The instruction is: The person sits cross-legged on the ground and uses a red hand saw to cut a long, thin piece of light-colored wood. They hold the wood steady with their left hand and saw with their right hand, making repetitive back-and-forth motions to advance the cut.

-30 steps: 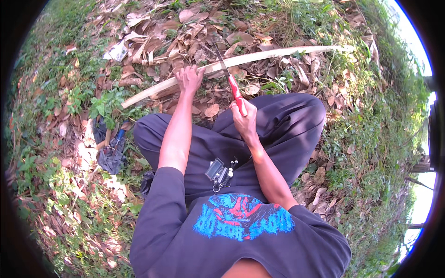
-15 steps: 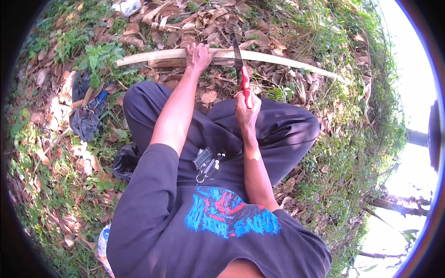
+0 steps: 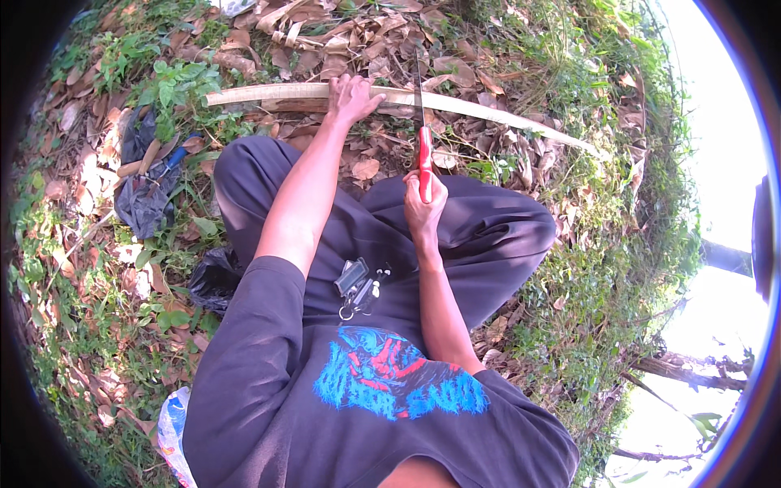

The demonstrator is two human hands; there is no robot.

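A long, pale strip of wood or split bamboo (image 3: 496, 113) lies crosswise in front of my knees. My left hand (image 3: 351, 99) grips it left of its middle, fingers curled over the far edge and thumb pointing right. My right hand (image 3: 425, 203) is closed round the red handle of a hand saw (image 3: 425, 150). The saw's thin dark blade points away from me and crosses the strip to the right of my left hand. Beneath the strip is a brown piece of wood (image 3: 299, 106), partly covered by it.
Dry leaves (image 3: 366, 169) and grass surround my crossed legs. On the left, wooden-handled tools and a blue-handled tool (image 3: 175, 158) lie on a black plastic bag (image 3: 146, 203). Another black bag (image 3: 213, 281) touches my left side. A keyring (image 3: 348, 311) with small items rests on my lap.
The saw and my right hand have drawn back slightly toward me, and the blade stands straighter and more edge-on. My left hand keeps its place on the strip.
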